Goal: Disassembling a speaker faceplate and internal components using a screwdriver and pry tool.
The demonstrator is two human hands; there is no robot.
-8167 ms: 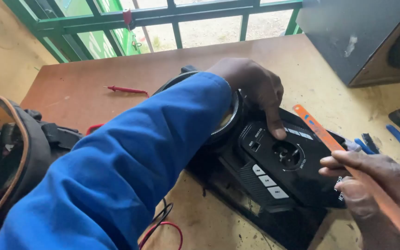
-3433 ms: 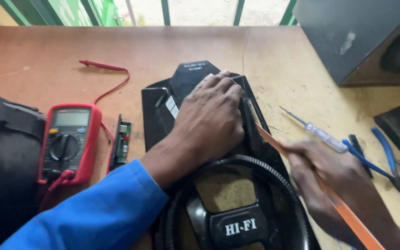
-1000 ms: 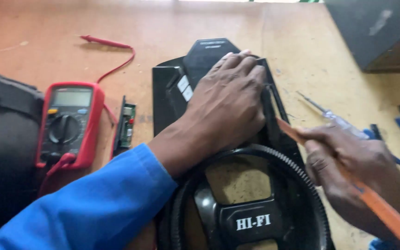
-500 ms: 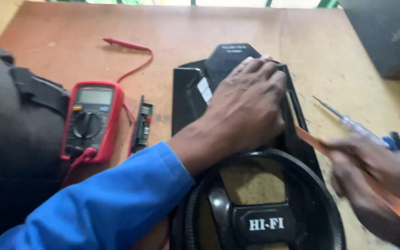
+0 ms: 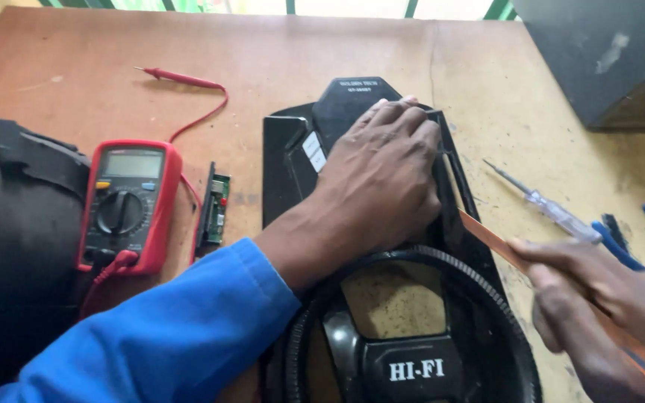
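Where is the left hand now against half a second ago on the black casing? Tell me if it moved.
No. The left hand still lies flat on the black plastic casing, fingertips at its right rim as before; only the camera shifted.

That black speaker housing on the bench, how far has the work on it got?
The black housing lies flat on the wooden bench. A small circuit board lies loose beside the red multimeter. The left hand presses the housing down while the right hand works an orange strip at its right edge. Whether that edge has parted cannot be seen.
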